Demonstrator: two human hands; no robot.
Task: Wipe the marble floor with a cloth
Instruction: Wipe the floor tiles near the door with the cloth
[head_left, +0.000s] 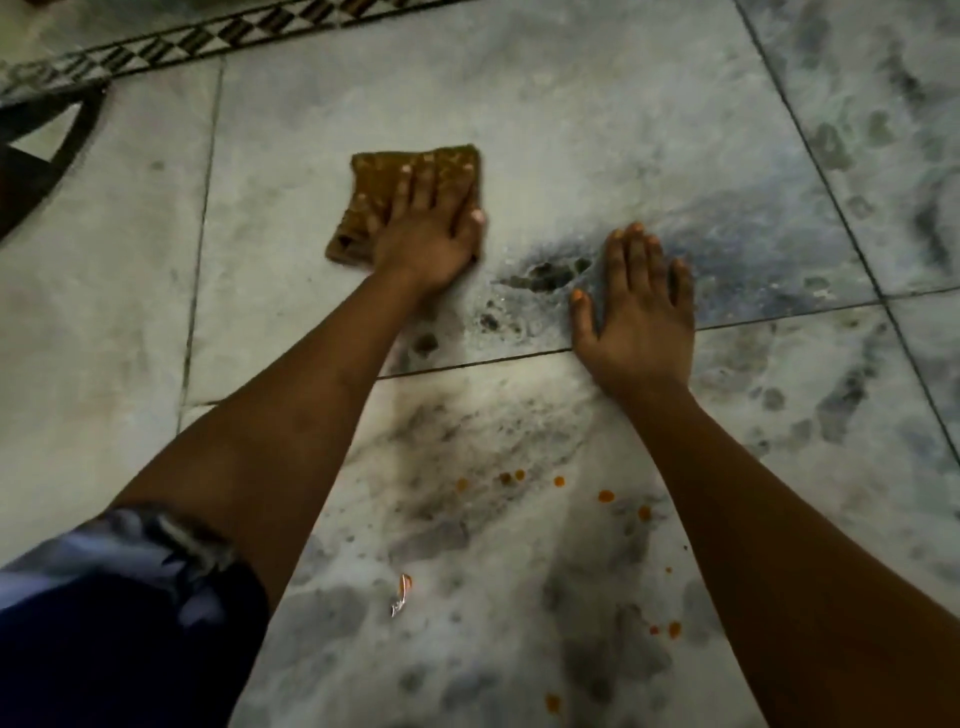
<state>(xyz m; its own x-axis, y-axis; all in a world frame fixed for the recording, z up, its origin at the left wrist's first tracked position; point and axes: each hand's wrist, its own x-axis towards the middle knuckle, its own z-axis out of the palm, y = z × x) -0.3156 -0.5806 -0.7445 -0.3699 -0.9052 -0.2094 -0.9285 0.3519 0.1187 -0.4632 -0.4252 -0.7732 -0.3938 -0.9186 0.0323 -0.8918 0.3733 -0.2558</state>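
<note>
A folded brown cloth (379, 192) with pale specks lies flat on the grey-white marble floor (571, 130), up the middle of the view. My left hand (431, 228) presses down on it with straight fingers spread over its right half. My right hand (636, 312) rests flat on the bare floor to the right, palm down, fingers straight, holding nothing. Dark smudges (545, 273) mark the marble between the two hands. Several small orange drops (605, 496) dot the slab nearer to me.
A black-and-white patterned border strip (171, 47) runs along the top left. A dark curved object (47, 150) sits at the left edge. A small torn wrapper scrap (401, 595) lies on the near slab. My blue sleeve (119, 597) fills the bottom left.
</note>
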